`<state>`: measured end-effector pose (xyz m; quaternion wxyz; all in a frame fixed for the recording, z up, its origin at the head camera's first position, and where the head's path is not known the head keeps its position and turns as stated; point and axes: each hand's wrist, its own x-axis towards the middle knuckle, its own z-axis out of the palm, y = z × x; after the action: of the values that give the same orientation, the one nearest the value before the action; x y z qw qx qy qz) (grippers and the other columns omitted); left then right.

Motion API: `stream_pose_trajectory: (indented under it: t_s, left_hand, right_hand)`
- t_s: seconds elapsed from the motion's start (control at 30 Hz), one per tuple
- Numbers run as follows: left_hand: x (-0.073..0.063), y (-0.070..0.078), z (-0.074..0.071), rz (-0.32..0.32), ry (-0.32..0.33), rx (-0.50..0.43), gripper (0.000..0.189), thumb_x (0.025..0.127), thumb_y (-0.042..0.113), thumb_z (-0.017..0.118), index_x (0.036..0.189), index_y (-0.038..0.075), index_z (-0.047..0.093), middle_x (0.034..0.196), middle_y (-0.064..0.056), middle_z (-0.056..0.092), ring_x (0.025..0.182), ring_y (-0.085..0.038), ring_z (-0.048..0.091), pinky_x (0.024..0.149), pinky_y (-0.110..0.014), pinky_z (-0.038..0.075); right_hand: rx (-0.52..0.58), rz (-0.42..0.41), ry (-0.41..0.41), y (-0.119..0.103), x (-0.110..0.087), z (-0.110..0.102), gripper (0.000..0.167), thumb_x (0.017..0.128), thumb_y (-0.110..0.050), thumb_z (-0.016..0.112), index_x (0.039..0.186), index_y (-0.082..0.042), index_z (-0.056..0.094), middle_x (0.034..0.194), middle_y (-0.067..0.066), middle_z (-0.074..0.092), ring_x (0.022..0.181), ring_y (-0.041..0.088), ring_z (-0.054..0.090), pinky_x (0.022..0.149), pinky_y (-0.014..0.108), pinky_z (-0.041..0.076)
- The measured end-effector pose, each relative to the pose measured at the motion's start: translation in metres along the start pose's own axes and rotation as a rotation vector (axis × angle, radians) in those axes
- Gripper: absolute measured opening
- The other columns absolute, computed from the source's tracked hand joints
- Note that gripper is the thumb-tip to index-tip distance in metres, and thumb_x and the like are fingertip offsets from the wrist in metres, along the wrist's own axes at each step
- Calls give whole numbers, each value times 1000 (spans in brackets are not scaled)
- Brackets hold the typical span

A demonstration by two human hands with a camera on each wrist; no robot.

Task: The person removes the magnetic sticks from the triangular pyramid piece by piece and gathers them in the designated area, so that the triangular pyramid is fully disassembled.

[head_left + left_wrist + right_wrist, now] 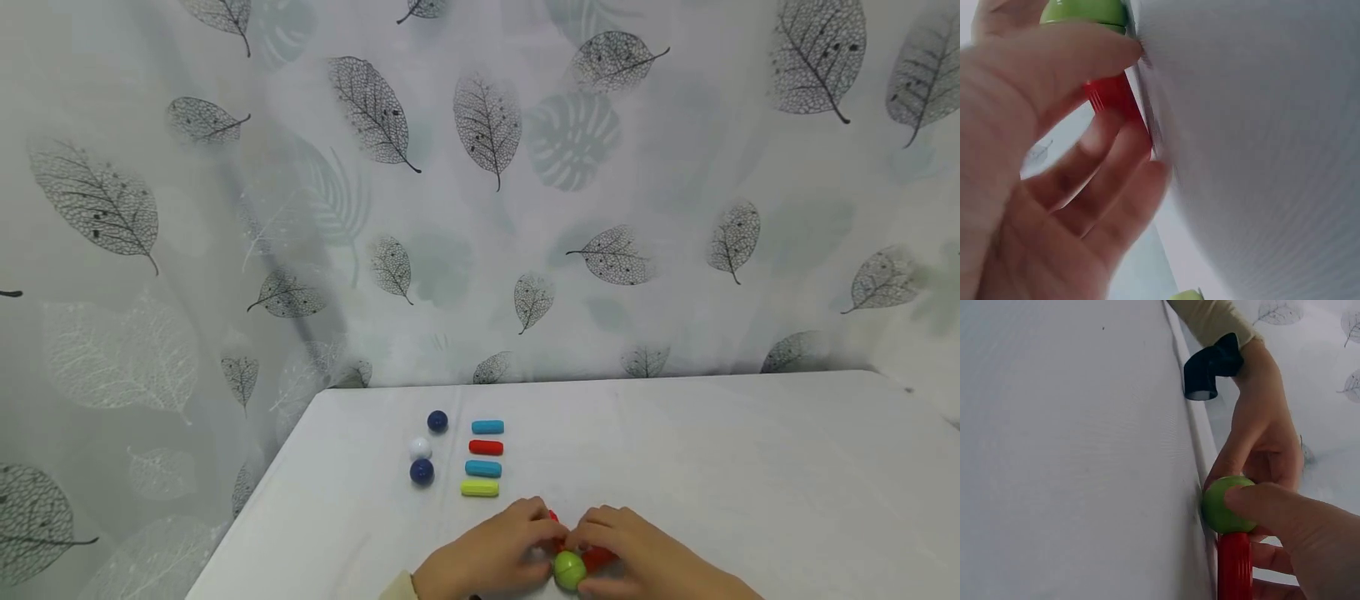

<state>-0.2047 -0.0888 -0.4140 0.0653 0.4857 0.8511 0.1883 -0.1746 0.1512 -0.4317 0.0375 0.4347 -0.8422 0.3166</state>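
Near the front of the table, my left hand [495, 550] and right hand [637, 558] meet around a green ball [569, 571] and ribbed red rods. One red rod [597, 558] runs from the ball under my right hand; red also shows at the left fingertips. In the left wrist view, curled fingers hold a red rod [1113, 97], the thumb crossing just below the green ball [1085, 12]. In the right wrist view, my right thumb presses the green ball [1225, 506], with a red rod [1235, 565] against it. Fingers partly hide the joints.
Left of the hands lie two blue rods [483, 468], a red rod [486, 447] and a yellow-green rod [480, 487]. Beside them are two navy balls [422, 472] and a white ball [421, 448]. A leaf-patterned curtain [450, 208] hangs behind the white table [712, 467].
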Motion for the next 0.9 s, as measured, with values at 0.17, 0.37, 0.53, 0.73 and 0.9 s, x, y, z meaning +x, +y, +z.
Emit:
stream_pose_trajectory:
  t_s: [0.17,0.37,0.53,0.73,0.9]
  left_hand:
    - [1,-3,1,65,71,175,16,89,24,72,105,23,72,108,9,58,99,-4,48,86,-9,36]
    - [1,-3,-1,31,18,158,18,90,29,72,107,23,72,101,14,66,96,1,52,83,-9,37]
    - [0,-2,-3,-7,0,129,20,90,33,71,108,25,72,96,16,65,86,4,49,76,-7,37]
    - [0,-2,-5,15,-11,136,20,90,34,71,107,25,74,92,16,66,80,7,49,71,-5,35]
    - [0,-2,-5,51,-21,130,20,91,33,69,109,25,76,88,16,66,76,9,47,67,-2,33]
  right_hand:
    - [17,-15,1,-1,2,8,29,89,-44,70,112,-29,62,101,-20,58,90,-1,49,73,24,45]
    - [72,73,15,-6,4,13,23,89,-43,70,106,-29,62,95,-23,56,85,-4,49,72,22,45]
    - [158,226,-51,-9,5,9,24,90,-46,67,107,-29,63,95,-23,55,84,-3,48,73,22,47]
    - [139,240,-78,-10,6,6,25,90,-47,67,107,-29,63,93,-23,54,83,-3,47,72,22,47]
    - [123,252,-91,-9,5,3,24,90,-48,66,106,-31,62,92,-24,53,83,-3,47,72,22,46]
